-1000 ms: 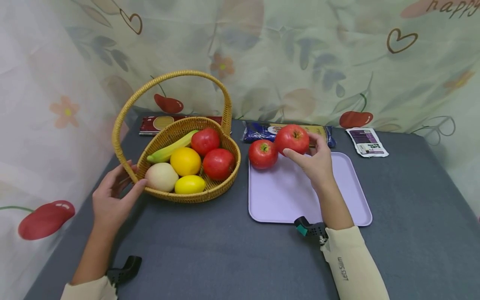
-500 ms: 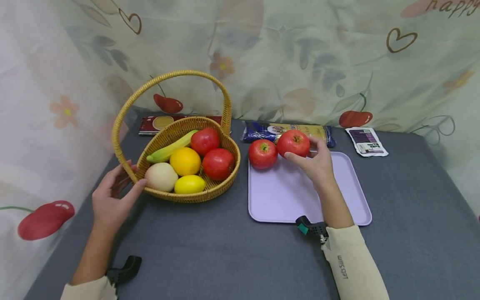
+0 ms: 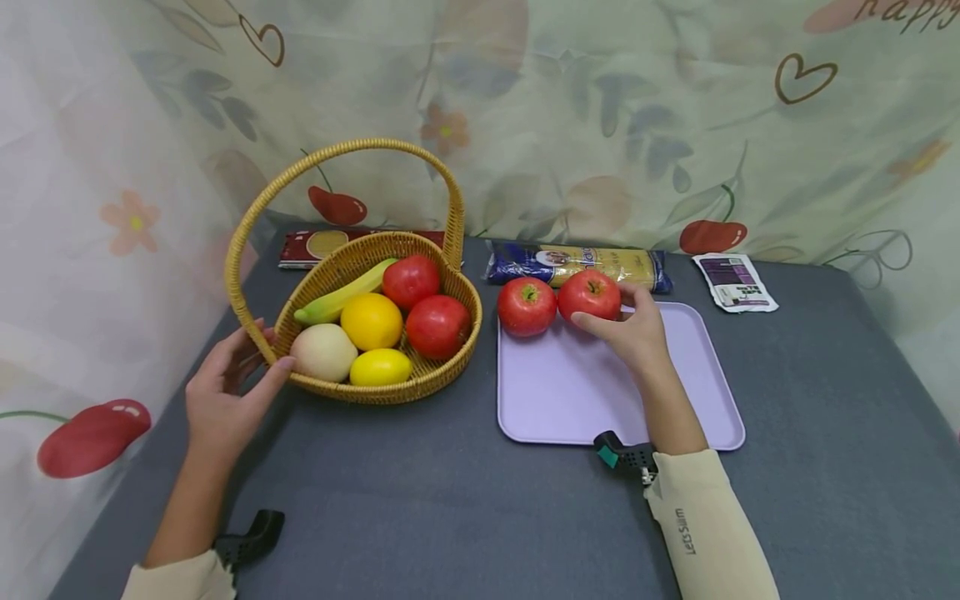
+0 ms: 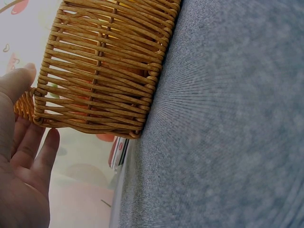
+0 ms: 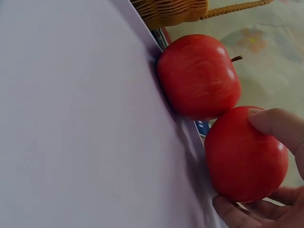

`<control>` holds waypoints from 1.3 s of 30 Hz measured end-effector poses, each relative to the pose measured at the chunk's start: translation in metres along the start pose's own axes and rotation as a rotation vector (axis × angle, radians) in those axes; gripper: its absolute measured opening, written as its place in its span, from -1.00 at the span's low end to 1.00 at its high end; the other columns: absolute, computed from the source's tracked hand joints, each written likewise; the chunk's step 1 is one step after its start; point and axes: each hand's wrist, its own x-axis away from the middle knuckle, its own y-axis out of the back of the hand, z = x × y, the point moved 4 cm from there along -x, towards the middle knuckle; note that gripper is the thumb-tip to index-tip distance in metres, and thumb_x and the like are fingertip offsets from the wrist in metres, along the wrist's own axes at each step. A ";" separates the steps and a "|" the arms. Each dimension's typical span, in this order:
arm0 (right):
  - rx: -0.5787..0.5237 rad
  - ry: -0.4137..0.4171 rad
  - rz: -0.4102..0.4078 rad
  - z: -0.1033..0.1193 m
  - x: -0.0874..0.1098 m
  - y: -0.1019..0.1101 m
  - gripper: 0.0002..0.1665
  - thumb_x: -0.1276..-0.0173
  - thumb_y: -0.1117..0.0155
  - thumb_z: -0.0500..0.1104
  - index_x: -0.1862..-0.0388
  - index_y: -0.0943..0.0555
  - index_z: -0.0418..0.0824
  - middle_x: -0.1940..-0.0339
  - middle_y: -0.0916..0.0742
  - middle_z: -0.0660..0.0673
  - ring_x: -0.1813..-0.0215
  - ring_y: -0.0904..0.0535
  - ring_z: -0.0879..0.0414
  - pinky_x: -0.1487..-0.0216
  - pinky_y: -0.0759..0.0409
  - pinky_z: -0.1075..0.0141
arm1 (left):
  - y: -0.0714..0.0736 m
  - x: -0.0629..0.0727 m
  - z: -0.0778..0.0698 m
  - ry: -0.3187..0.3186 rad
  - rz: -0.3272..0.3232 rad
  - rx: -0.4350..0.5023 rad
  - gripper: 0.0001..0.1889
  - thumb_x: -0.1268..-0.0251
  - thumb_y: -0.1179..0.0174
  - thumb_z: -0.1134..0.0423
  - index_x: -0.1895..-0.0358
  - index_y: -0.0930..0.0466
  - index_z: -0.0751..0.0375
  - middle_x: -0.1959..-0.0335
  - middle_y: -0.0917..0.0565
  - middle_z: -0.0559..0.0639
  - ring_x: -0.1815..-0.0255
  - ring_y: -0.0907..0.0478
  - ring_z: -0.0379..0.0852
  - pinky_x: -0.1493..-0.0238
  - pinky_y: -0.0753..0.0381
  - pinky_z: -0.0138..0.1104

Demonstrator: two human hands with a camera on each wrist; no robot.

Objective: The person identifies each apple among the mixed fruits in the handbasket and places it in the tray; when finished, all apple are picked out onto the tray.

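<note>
My right hand [image 3: 628, 327] grips a red apple [image 3: 589, 293] between thumb and fingers, low at the back of the lilac tray [image 3: 555, 408]. Beside it on the tray's back left corner sits another red apple [image 5: 198, 76], and the right wrist view has the two side by side. My left hand [image 3: 228, 396] holds the wicker basket [image 3: 390, 392] at its left side, where the arched handle meets the rim. Thumb and fingers lie on either side of that spot in the left wrist view. Inside are a banana [image 3: 337, 302], an orange [image 3: 371, 322], a lemon [image 3: 380, 367], a pale round fruit [image 3: 324, 352] and two red apples [image 3: 438, 327].
Behind the tray lies a blue and yellow packet [image 3: 611, 260]. A dark red packet [image 3: 300, 249] is partly hidden behind the basket. A white and purple pouch [image 3: 735, 283] lies at the back right, near the patterned curtain [image 3: 525, 108] that closes off the grey tabletop [image 3: 420, 500].
The right hand has lowered its apple toward the tray, slightly to the right of the other apple. More of the blue and yellow packet shows. The left hand and basket stay put.
</note>
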 end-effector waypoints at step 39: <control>0.060 0.056 0.109 -0.005 0.001 -0.003 0.02 -0.19 -0.55 -0.12 -0.49 -0.18 -0.29 -0.37 -0.43 -0.30 -0.27 -0.40 -0.19 -0.25 -0.49 0.00 | -0.003 -0.001 -0.014 0.009 -0.002 0.001 -0.36 0.01 -0.37 0.73 -0.25 -0.55 0.41 -0.04 -0.63 0.40 -0.06 -0.65 -0.10 -0.11 -0.57 -0.47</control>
